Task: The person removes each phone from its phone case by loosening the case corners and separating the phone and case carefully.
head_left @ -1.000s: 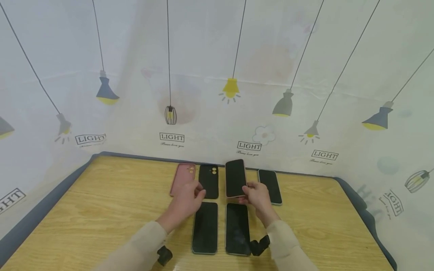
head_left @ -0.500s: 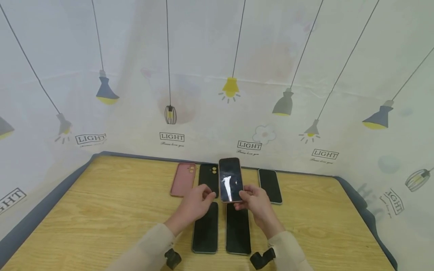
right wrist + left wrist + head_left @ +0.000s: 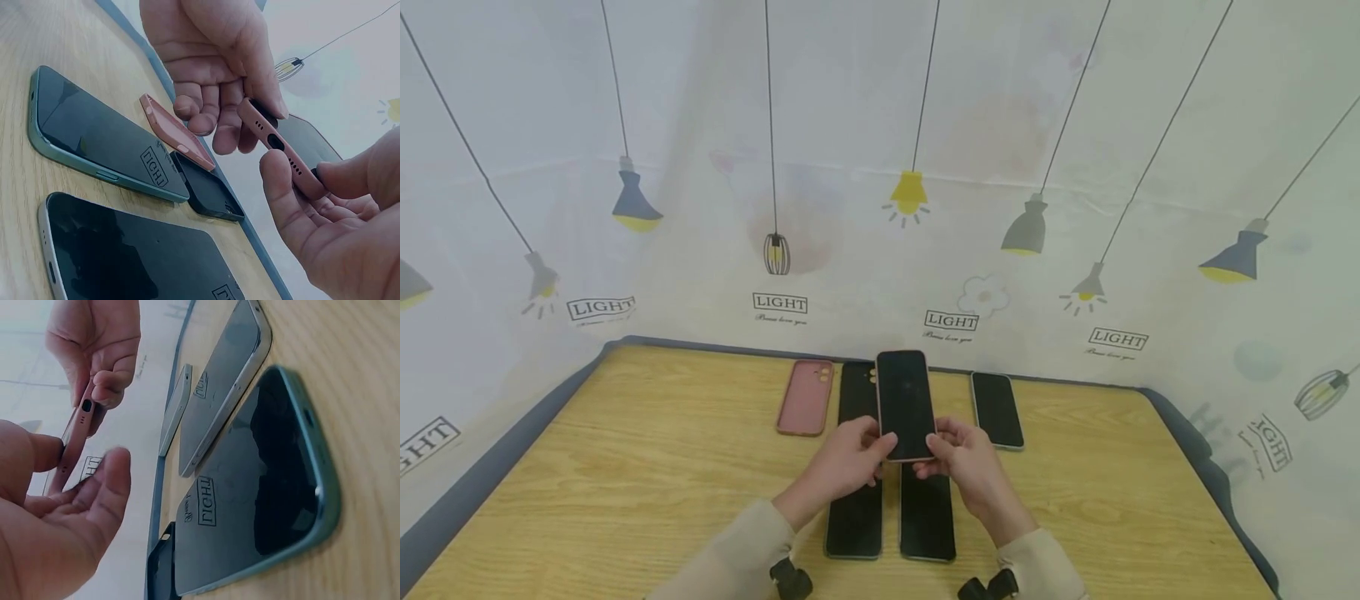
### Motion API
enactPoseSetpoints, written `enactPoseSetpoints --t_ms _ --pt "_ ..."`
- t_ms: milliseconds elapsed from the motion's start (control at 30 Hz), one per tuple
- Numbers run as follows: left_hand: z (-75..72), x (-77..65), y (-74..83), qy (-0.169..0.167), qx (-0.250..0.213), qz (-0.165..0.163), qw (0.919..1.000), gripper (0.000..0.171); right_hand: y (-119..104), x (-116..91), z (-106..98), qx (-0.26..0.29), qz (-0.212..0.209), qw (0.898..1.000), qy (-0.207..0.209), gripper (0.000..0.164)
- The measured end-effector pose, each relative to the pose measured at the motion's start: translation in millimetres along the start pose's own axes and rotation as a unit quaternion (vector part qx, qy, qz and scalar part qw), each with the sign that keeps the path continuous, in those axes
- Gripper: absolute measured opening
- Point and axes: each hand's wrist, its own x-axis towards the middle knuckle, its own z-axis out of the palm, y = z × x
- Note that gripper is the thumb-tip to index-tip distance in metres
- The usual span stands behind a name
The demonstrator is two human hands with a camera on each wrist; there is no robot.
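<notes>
A smartphone in a pink case [image 3: 906,404] is held up over the table, screen facing up. My left hand [image 3: 850,454] pinches its lower left corner, thumb on the screen side. At the lower right corner my right hand [image 3: 966,462] grips it the same way. The case's bottom edge [image 3: 275,140], with its port cutout and small holes, shows in the right wrist view. Below the hands lie a phone with a green edge [image 3: 250,487] and a phone with a pale edge [image 3: 131,250]. The held phone partly covers the black phone case [image 3: 856,392] behind it.
An empty pink phone case [image 3: 805,400] lies at the back left. Another phone [image 3: 997,410] with a light edge lies to the right. Behind the wooden table [image 3: 647,467] hangs a pale cloth [image 3: 850,125] printed with lamps.
The phone in the pink case has moved left and toward me in my right hand. My left hand has come from beside the pink case to grip the phone's left corner.
</notes>
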Motion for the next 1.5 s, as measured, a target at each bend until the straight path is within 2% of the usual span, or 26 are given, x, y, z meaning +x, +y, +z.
enactPoseSetpoints --t_ms 133,267,533,767,933,1000,1100,1267,1500 --pt "3.0 -0.1 -0.2 -0.024 -0.052 0.0 0.9983 0.025 0 -2 0 0.002 -0.005 1.0 -0.013 0.027" --pt "5.3 -2.3 1.1 -0.04 -0.079 -0.01 0.996 0.022 0 -6 1 -0.015 -0.017 1.0 -0.01 0.027" --pt "5.3 -11.1 2.6 -0.038 -0.04 -0.008 0.9984 0.02 2 -13 4 -0.109 -0.045 0.993 -0.009 0.026" --pt "3.9 -18.3 2.3 -0.049 -0.038 -0.001 0.9981 0.017 2 -17 -10 -0.177 -0.072 0.978 -0.081 0.015" --pt "6.3 -21.3 3.2 -0.056 -0.062 0.006 0.9965 0.012 1 -19 -24 -0.187 -0.077 0.972 -0.119 0.023" --pt "8.5 -23.1 4.2 -0.061 -0.074 0.012 0.9953 0.011 -1 -18 -28 -0.182 -0.08 0.974 -0.112 0.028" --pt "13.5 -25.9 6.2 -0.071 -0.088 0.02 0.9934 0.011 -6 -17 -33 -0.181 -0.091 0.976 -0.076 0.035" --pt "20.9 -30.9 9.2 -0.079 -0.087 0.016 0.9929 0.009 -14 -14 -35 -0.176 -0.109 0.978 -0.004 0.03" --pt "27.3 -36.3 7.6 -0.08 -0.088 0.023 0.9926 0.007 -18 -13 -32 -0.176 -0.118 0.976 0.053 0.027"
